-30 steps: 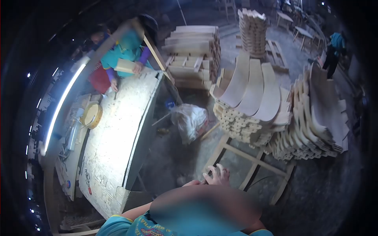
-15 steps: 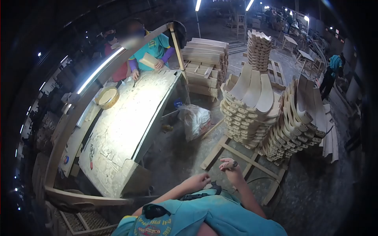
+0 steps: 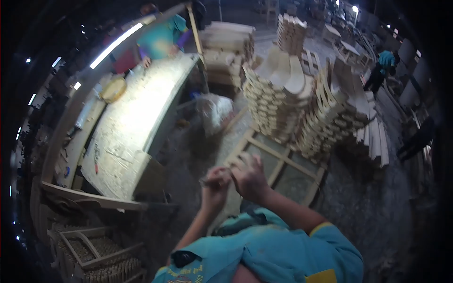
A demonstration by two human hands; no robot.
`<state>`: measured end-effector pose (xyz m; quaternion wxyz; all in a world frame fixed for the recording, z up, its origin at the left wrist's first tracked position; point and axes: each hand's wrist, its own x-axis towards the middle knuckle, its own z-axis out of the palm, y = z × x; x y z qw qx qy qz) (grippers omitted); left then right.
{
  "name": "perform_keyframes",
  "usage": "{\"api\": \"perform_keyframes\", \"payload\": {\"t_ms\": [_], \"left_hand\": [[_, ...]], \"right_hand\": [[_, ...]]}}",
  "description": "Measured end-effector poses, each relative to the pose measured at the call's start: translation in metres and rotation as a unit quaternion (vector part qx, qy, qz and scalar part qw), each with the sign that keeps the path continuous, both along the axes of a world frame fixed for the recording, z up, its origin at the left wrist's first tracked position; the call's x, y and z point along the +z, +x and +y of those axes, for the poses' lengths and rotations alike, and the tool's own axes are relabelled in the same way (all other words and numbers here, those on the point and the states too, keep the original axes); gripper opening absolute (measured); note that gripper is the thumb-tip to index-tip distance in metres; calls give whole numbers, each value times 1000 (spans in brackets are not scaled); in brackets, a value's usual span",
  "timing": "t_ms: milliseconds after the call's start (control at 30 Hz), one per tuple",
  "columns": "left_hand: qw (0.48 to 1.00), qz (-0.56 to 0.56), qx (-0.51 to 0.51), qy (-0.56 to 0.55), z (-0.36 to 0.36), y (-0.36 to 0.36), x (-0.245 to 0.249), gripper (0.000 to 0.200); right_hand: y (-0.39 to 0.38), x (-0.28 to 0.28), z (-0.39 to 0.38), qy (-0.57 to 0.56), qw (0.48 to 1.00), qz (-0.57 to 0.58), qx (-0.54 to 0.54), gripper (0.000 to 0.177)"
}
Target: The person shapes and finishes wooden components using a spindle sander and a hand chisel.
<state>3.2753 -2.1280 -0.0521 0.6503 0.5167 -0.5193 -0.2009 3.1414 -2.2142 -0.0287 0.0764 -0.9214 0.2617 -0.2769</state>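
Note:
In front of my torso, my left hand [image 3: 216,178] is closed, with the greyish end of a small object [image 3: 204,181] showing at its left side; blur hides what it is. My right hand [image 3: 248,175] meets the left at the fingertips, its fingers bent and pressed together around something too small to name. Both hands are above the floor, between the lit worktable [image 3: 127,132] and a wooden pallet frame [image 3: 278,165].
Stacks of curved wooden pieces [image 3: 269,104] stand ahead right. Beside the table lies a plastic bag [image 3: 216,111]. A co-worker [image 3: 163,40] is at the table's far end; another person [image 3: 383,66] is at far right. A slatted wooden frame [image 3: 96,247] sits lower left.
My hands have come together from apart. The dark cylindrical object seen in my right hand no longer shows there. The view has shifted, and table and stacks appear higher and further left.

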Motion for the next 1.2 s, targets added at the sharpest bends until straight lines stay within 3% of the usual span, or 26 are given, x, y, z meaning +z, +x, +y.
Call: {"api": "perform_keyframes", "payload": {"t_ms": [67,100,200,267,300,400,433,533,567,633,700,800,833,900,933,1000,1033,1067,1100,1133,1167,1200], "left_hand": [[998,-54,31,-11,0,2,1,15],[995,80,32,44,3,-4,11,12],[987,114,77,78,13,1,57,25],[976,181,116,18,20,-1,90,34],[975,210,75,-14,27,7,96,36],[960,268,-21,-78,33,7,115,36],[954,283,-49,-92,32,4,120,35],[944,317,-43,-86,18,-18,124,40],[949,301,-56,-79,15,-24,124,40],[958,268,-72,-69,9,-33,122,40],[964,249,-74,-62,2,-40,119,40],[966,239,-85,-57,-2,-43,118,35],[973,219,-56,-47,-3,-44,116,35],[983,179,-4,-26,-7,-47,112,36],[984,176,3,-16,-9,-47,108,36],[985,170,23,5,-11,-50,99,36],[983,178,32,20,-10,-54,96,37],[982,182,41,33,-10,-57,95,37],[981,182,50,43,-12,-56,94,37],[984,166,37,48,-16,-53,90,38],[986,153,27,57,-16,-51,86,38],[988,140,22,65,-17,-48,83,39]], "right_hand": [[1,11,9,-75,996,37,-35,24],[3,16,11,-98,994,1,-40,25],[-14,51,13,-140,986,-93,-12,39],[-33,50,6,-150,973,-159,73,35],[-42,49,3,-157,961,-194,115,34],[-68,45,-7,-55,920,-275,275,28],[-78,56,-9,-20,910,-292,295,17],[-92,43,-16,44,847,-382,367,11],[-96,45,-18,78,839,-383,378,16],[-94,36,-15,388,665,-493,406,23],[-94,32,-10,625,419,-559,349,39],[-95,31,-31,751,140,-566,309,42],[-95,17,-46,747,177,-531,358,46],[-101,-29,-90,663,628,-297,277,52],[-110,-54,-110,553,796,-142,202,58],[-173,-85,-148,690,641,-245,231,52],[-207,-103,-167,715,628,-234,200,49],[-237,-134,-176,692,701,-142,103,46],[-266,-167,-179,592,804,58,-5,44],[-291,-196,-174,373,856,355,-46,43],[-310,-216,-158,231,823,519,-18,43],[-316,-223,-137,167,807,567,1,43]]}}
